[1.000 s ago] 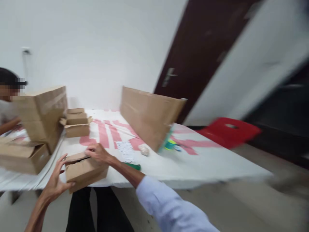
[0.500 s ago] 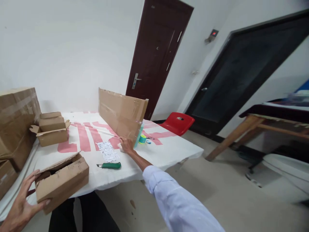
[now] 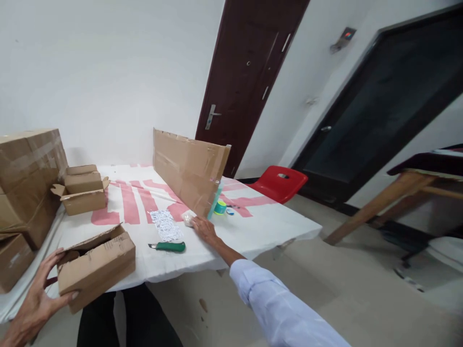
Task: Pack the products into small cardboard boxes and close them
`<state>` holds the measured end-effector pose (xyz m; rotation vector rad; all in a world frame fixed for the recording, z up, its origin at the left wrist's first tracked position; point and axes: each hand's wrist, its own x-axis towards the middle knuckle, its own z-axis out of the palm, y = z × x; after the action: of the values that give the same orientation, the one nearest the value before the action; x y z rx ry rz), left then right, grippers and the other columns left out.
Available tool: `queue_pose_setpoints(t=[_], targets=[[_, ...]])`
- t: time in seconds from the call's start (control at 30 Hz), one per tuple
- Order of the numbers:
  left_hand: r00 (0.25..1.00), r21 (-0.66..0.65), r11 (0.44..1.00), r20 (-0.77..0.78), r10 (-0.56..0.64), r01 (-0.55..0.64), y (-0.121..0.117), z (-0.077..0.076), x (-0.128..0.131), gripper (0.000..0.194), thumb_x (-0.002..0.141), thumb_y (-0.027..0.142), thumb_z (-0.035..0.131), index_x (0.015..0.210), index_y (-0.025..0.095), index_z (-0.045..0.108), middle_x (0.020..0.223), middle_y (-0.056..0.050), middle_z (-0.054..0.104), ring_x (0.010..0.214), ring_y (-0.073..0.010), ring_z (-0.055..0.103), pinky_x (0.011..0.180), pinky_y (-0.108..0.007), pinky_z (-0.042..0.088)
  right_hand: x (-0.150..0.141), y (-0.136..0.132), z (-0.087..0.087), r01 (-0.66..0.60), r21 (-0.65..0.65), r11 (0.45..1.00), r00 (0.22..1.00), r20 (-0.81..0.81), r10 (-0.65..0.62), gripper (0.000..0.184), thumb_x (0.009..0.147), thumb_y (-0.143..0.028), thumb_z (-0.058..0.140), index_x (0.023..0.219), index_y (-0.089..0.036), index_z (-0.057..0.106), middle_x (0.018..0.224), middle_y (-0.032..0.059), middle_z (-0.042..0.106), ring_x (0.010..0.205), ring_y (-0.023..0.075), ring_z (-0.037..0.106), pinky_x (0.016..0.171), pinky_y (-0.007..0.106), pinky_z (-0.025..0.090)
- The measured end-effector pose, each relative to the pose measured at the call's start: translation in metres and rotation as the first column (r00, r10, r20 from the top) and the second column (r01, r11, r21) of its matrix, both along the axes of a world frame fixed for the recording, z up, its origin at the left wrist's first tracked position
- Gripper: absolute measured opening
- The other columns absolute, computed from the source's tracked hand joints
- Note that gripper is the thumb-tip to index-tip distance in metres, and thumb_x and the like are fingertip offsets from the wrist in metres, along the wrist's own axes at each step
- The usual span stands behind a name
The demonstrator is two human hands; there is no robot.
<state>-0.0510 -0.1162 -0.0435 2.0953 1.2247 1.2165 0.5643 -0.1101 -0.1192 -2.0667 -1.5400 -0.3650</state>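
Note:
My left hand (image 3: 39, 294) grips the near left end of a brown cardboard box (image 3: 97, 267), thumb below and fingers at the upper edge. The box is tilted at the table's front edge, with a dark gap along its top. Out over the table, my right hand (image 3: 204, 230) has its fingers closed at a small whitish, crumpled-looking thing (image 3: 187, 218), too small to name surely. A tall cardboard panel (image 3: 191, 168) stands just behind that hand. To its left lie a printed white sheet (image 3: 166, 225) and a green utility knife (image 3: 168, 246) with its blade out.
An open small carton (image 3: 85, 200) and a large carton (image 3: 32, 173) stand at the left, with another box (image 3: 14, 260) nearer. Green tape (image 3: 220, 207) lies right of the panel. A red chair (image 3: 280, 183) is at the table's far right side.
My right hand has drawn back a little to the right and nearer, so more of the whitish thing shows. My left hand keeps its hold on the box. The view has shifted slightly left.

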Motion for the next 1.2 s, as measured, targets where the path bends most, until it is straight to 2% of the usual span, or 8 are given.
queue_pose_setpoints(t=[0.13,0.37,0.57,0.77,0.87,1.0,1.1,1.2], targets=[[0.999,-0.068,0.997,0.041,-0.021,0.024,-0.010,0.005,0.003,0.091,0.068,0.057,0.089,0.147,0.030,0.052,0.165,-0.016,0.044,0.148,-0.0450,0.049,0.100,-0.056,0.062,-0.006,0.002,0.003,0.045,-0.012,0.999,0.984,-0.174,-0.046,0.039,0.100,-0.032,0.047,0.075,-0.018,0.073,0.090,0.0115,0.076,0.086,0.0217,0.067,0.077,0.031,0.048],[0.980,-0.247,0.959,0.170,-0.100,0.140,-0.031,0.016,0.004,0.100,0.067,0.053,0.092,0.154,0.029,0.049,0.170,-0.017,0.036,0.153,-0.0442,0.041,0.110,-0.055,0.053,-0.015,0.011,0.004,0.078,-0.077,0.994,0.912,-0.398,-0.102,0.045,0.093,-0.039,0.043,0.064,-0.020,0.071,0.078,0.0168,0.068,0.082,0.0294,0.066,0.070,0.040,0.045],[0.953,-0.273,0.941,0.278,-0.122,0.200,-0.039,0.010,0.005,0.090,0.076,0.051,0.084,0.157,0.031,0.050,0.170,-0.013,0.039,0.153,-0.0418,0.041,0.112,-0.053,0.050,-0.014,0.006,0.000,0.137,-0.122,0.983,0.861,-0.476,-0.179,0.031,0.080,-0.045,0.052,0.059,-0.027,0.066,0.072,0.0170,0.069,0.079,0.0370,0.068,0.067,0.045,0.049],[0.953,-0.268,0.943,0.280,-0.119,0.196,-0.047,0.012,0.011,0.091,0.072,0.044,0.086,0.156,0.031,0.052,0.169,-0.011,0.040,0.151,-0.0403,0.042,0.113,-0.052,0.049,-0.011,0.002,-0.008,0.139,-0.124,0.982,0.820,-0.541,-0.185,0.020,0.066,-0.047,0.065,0.060,-0.028,0.060,0.065,0.0128,0.069,0.072,0.0361,0.068,0.065,0.046,0.052],[0.953,-0.267,0.943,0.278,-0.124,0.200,-0.052,0.013,0.013,0.096,0.070,0.044,0.089,0.157,0.033,0.050,0.170,-0.010,0.038,0.151,-0.0401,0.042,0.113,-0.053,0.048,-0.010,0.004,-0.012,0.130,-0.137,0.982,0.823,-0.538,-0.184,0.018,0.063,-0.045,0.068,0.064,-0.029,0.059,0.072,0.0130,0.071,0.076,0.0374,0.068,0.070,0.048,0.052],[0.945,-0.257,0.943,0.301,-0.131,0.212,-0.055,0.012,0.015,0.102,0.067,0.045,0.092,0.158,0.032,0.048,0.170,-0.011,0.037,0.151,-0.0404,0.042,0.113,-0.053,0.049,-0.010,0.001,-0.011,0.068,-0.139,0.988,0.875,-0.467,-0.126,0.020,0.064,-0.048,0.066,0.066,-0.030,0.057,0.084,0.0148,0.071,0.088,0.0412,0.069,0.078,0.052,0.053],[0.940,-0.254,0.941,0.311,-0.139,0.223,-0.056,0.009,0.016,0.106,0.064,0.047,0.095,0.158,0.031,0.048,0.170,-0.012,0.037,0.151,-0.0408,0.041,0.113,-0.053,0.049,-0.011,-0.003,-0.005,0.066,-0.121,0.990,0.918,-0.382,-0.108,0.019,0.071,-0.048,0.061,0.065,-0.030,0.059,0.082,0.0167,0.069,0.093,0.0433,0.069,0.080,0.055,0.052],[0.933,-0.245,0.938,0.322,-0.158,0.244,-0.057,0.007,0.016,0.110,0.063,0.050,0.096,0.159,0.031,0.047,0.169,-0.013,0.037,0.152,-0.0409,0.039,0.114,-0.054,0.049,-0.023,0.003,0.008,0.083,-0.048,0.995,0.947,-0.307,-0.094,0.027,0.082,-0.048,0.049,0.075,-0.028,0.066,0.095,0.0229,0.070,0.108,0.0443,0.067,0.085,0.056,0.051]])
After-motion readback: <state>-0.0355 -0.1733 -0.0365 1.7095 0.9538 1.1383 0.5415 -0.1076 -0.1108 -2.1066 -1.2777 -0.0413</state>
